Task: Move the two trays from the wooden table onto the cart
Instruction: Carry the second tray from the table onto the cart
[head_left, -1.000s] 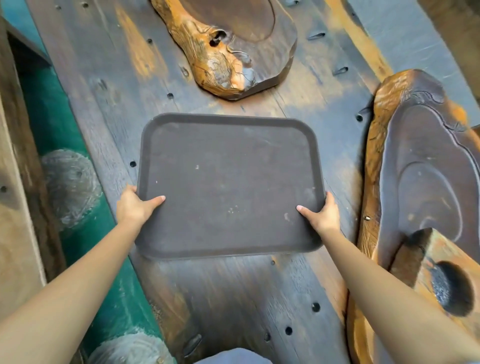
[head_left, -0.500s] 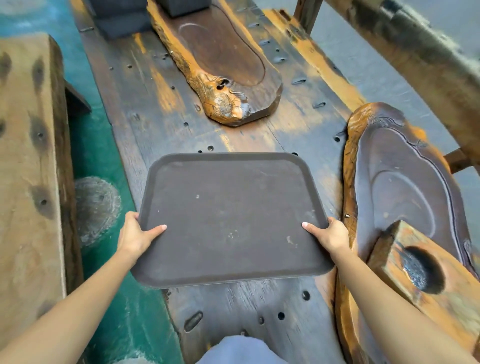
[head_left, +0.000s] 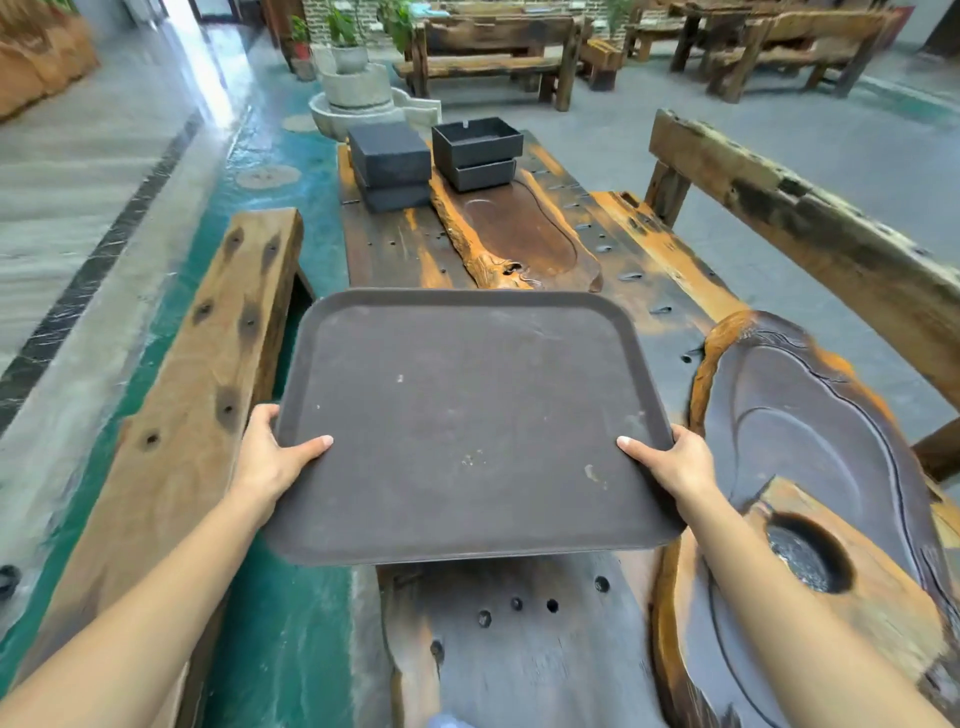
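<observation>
A dark brown rectangular tray (head_left: 467, 415) is held level in the air above the near part of the long wooden table (head_left: 524, 654). My left hand (head_left: 272, 460) grips its left edge, thumb on top. My right hand (head_left: 675, 460) grips its right edge the same way. The tray is empty. I cannot tell whether a second tray lies under it. No cart is in view.
Carved wooden tea boards lie on the table, one at the far middle (head_left: 519, 239) and one at the right (head_left: 810, 467). Black boxes (head_left: 389, 161) stand at the far end. A wooden bench (head_left: 197, 374) runs along the left, another bench back (head_left: 810, 234) along the right.
Both hands have lifted the tray off the table and drawn it toward me. My head has tilted up, so the far end of the table and the room now show.
</observation>
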